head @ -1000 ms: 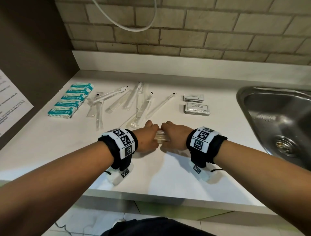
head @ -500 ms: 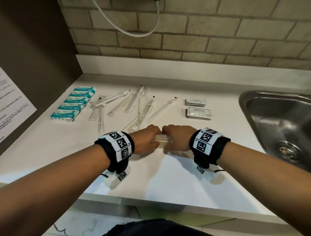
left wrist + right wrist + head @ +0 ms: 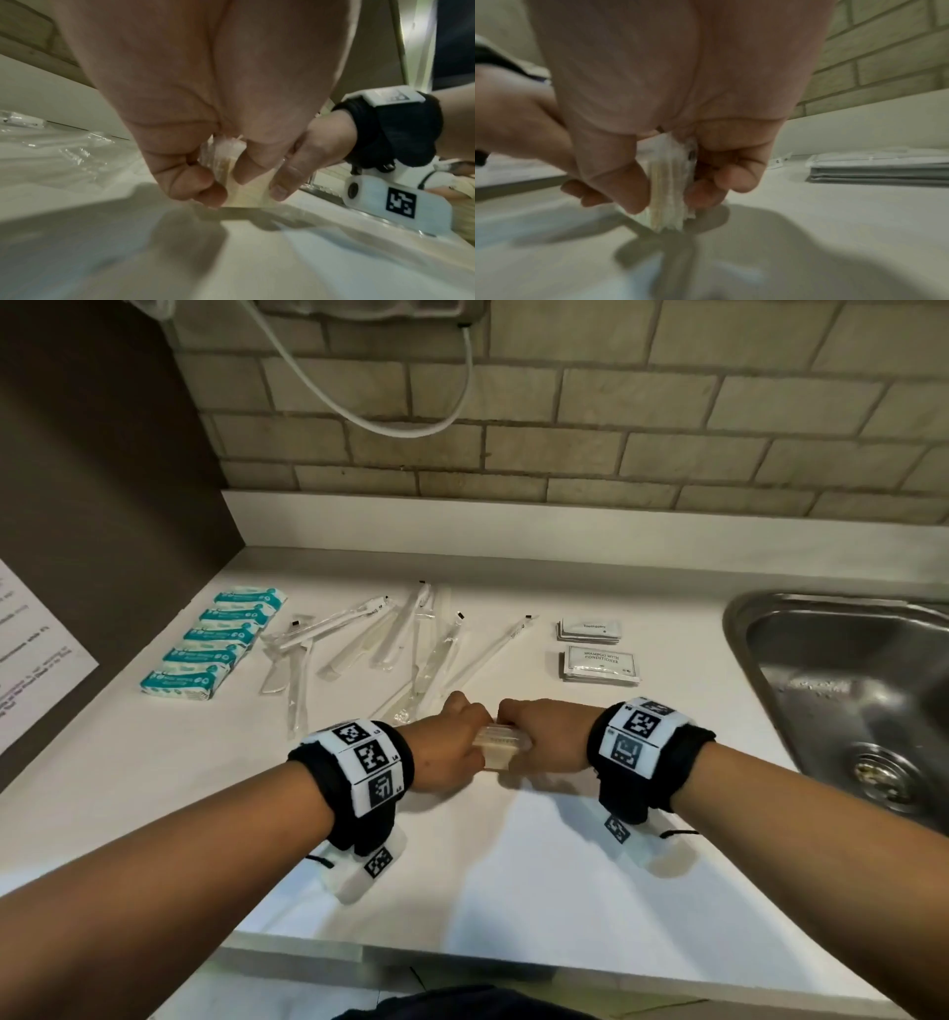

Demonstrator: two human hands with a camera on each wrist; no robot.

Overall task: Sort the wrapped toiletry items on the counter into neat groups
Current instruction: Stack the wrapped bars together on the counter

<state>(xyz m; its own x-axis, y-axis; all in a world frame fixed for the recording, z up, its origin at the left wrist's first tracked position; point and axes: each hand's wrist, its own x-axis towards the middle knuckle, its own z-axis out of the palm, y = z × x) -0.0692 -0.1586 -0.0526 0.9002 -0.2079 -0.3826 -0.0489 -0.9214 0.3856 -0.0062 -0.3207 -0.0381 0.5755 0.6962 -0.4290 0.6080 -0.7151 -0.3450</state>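
Observation:
A small stack of cream combs in clear wrappers [image 3: 500,748] stands on edge on the white counter [image 3: 513,875], near its middle. My left hand [image 3: 452,747] grips its left end with curled fingers, and my right hand [image 3: 544,742] grips its right end. In the left wrist view the thumb and fingers of the left hand [image 3: 223,182] pinch the stack [image 3: 244,195]. In the right wrist view the right hand [image 3: 670,192] pinches the stack [image 3: 667,205], whose lower edge touches the counter. Loose wrapped toothbrushes and combs [image 3: 390,644] lie behind the hands.
A row of teal-and-white packets [image 3: 215,644] sits at the back left. Two piles of white sachets [image 3: 598,660] lie at the back right. A steel sink [image 3: 847,690] is at the right, a brick wall behind, and a dark side panel with a paper sheet [image 3: 36,654] at the left.
Both hands keep their grip on the stack at about the same spot on the counter. The head view has tilted up, so more of the wall shows.

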